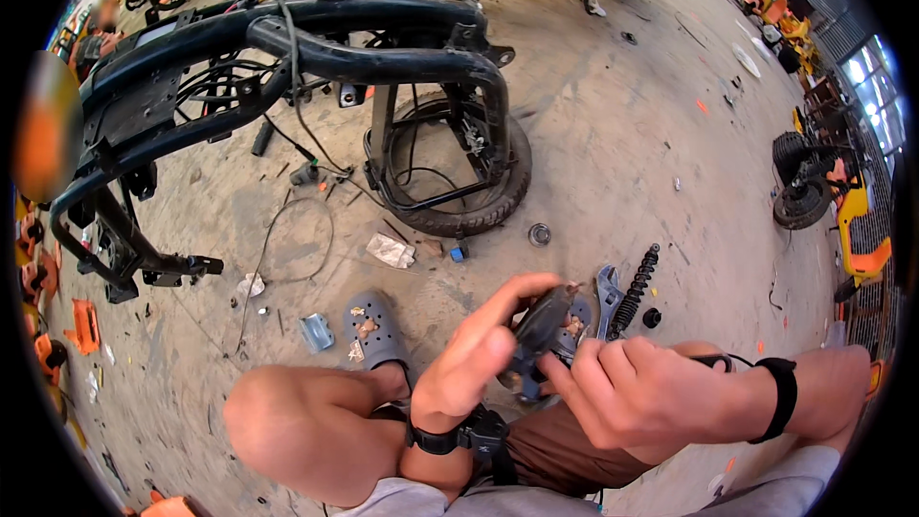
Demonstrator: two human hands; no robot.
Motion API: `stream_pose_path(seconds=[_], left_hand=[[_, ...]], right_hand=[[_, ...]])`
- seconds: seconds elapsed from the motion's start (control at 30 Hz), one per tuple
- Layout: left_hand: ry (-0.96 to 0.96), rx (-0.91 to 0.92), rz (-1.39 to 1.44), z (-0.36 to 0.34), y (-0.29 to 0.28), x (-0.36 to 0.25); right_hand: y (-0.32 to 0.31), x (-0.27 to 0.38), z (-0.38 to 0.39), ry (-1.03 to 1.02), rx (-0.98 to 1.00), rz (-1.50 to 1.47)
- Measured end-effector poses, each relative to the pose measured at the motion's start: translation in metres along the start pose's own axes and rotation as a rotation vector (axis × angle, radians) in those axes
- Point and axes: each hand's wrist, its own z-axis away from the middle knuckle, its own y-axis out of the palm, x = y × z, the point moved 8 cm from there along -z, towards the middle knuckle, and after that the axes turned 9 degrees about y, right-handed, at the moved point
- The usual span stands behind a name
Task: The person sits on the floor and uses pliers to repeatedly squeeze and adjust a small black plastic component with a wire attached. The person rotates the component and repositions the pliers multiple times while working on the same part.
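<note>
The right hand (634, 391) curls below the wrench (608, 299), its hold hidden; the left hand (471, 352), left of the wrench, grips the dark part (543, 320) there. Likely stiff, fairly light, perhaps greasy, it should hold best by its rounded rim.

Soft daylight, dark fisheye rim
Windows (873, 113) at far right glare white; the floor (613, 153) is evenly lit, shadows faint; edges bend, and an orange patch (43, 139) at left is blurred.
</note>
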Motion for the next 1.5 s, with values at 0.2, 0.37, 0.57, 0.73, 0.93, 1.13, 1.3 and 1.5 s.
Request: stream_pose_path(seconds=[0.2,0.37,0.57,0.73,0.93,1.13,1.3,1.5], left_hand=[[0.209,-0.167,0.159,-0.011,-0.048,-0.012],[0.341,-0.153,0.265,-0.006,-0.044,-0.025],[0.357,-0.123,0.121,-0.005,-0.039,-0.028],[0.341,-0.142,0.112,-0.005,-0.040,-0.023],[0.332,-0.224,0.033,-0.005,-0.040,-0.022],[0.320,-0.260,-0.018,-0.004,-0.042,-0.022],[0.231,-0.251,0.025,-0.004,-0.042,-0.019],[0.185,-0.226,0.054,-0.005,-0.041,-0.016]], right_hand=[[0.007,-0.032,0.024,0.469,0.117,-0.698],[0.037,-0.026,0.016,0.850,0.357,-1.720],[0.059,-0.005,0.005,0.823,0.442,-2.029],[0.062,-0.009,0.002,0.800,0.422,-2.002],[0.066,-0.011,0.000,0.847,0.404,-2.037],[0.062,-0.018,-0.004,0.770,0.059,-1.725],[0.056,-0.023,-0.004,0.683,-0.155,-1.443],[0.037,-0.027,-0.006,0.576,-0.268,-1.050]])
